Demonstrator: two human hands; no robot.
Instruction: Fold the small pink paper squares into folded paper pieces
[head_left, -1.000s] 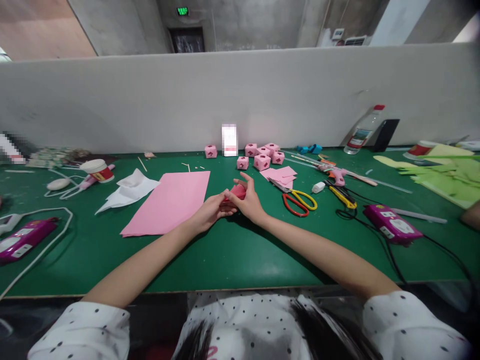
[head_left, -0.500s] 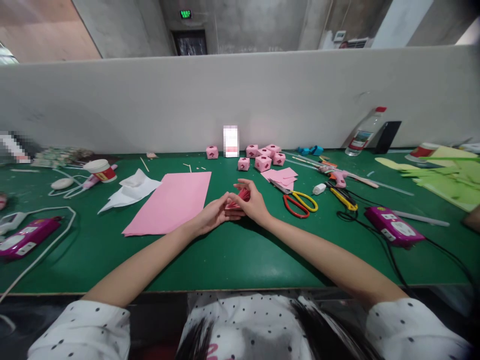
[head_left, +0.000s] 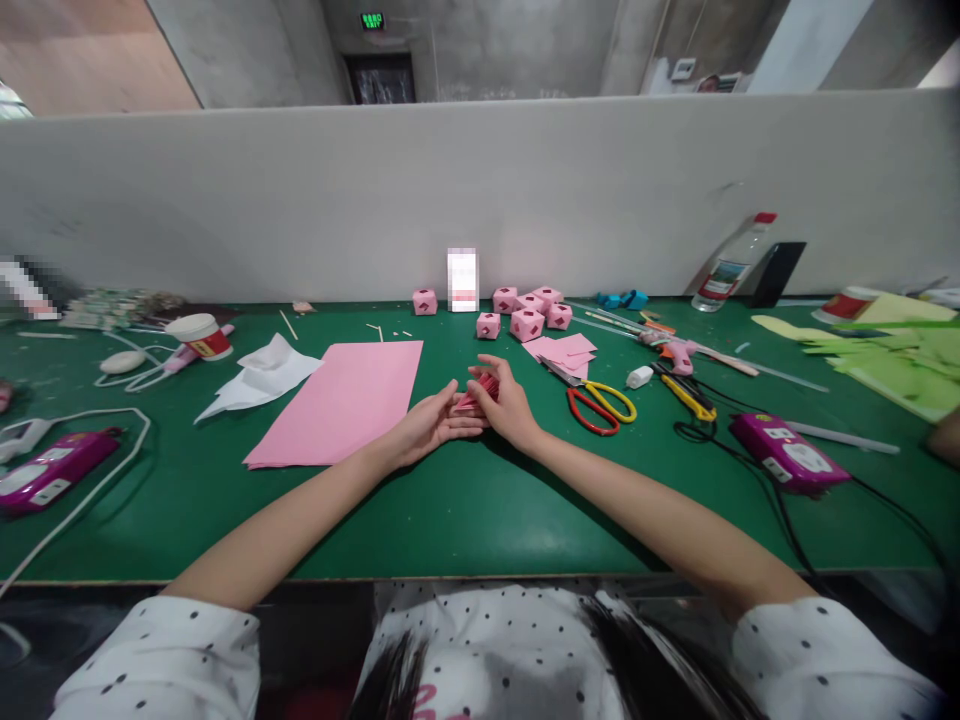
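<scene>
Sleeves of a white dotted shirt fill the bottom edge, with both bare forearms reaching forward over the green table. The left hand and the right hand meet near the middle of the table, fingers curled around a small piece of folded pink paper held between them just above the table surface; the paper is pinched by both hands, with the right thumb raised over it. Just left of the hands lies a large flat pink sheet, and beyond its left corner a crumpled white sheet. Right of the hands lie scissors with one red and one yellow handle, a stack of small pink squares behind them, then a yellow utility knife and a pink glue gun. A purple power strip with a black cable sits near the right, a second purple power strip with a white cable at the far left. A paper cup stands at the left rear. Farther back, a group of pink paper cubes sits close to the grey partition. A plastic bottle leans against the partition at the right rear, beside a dark phone. Green paper covers the far right corner.
</scene>
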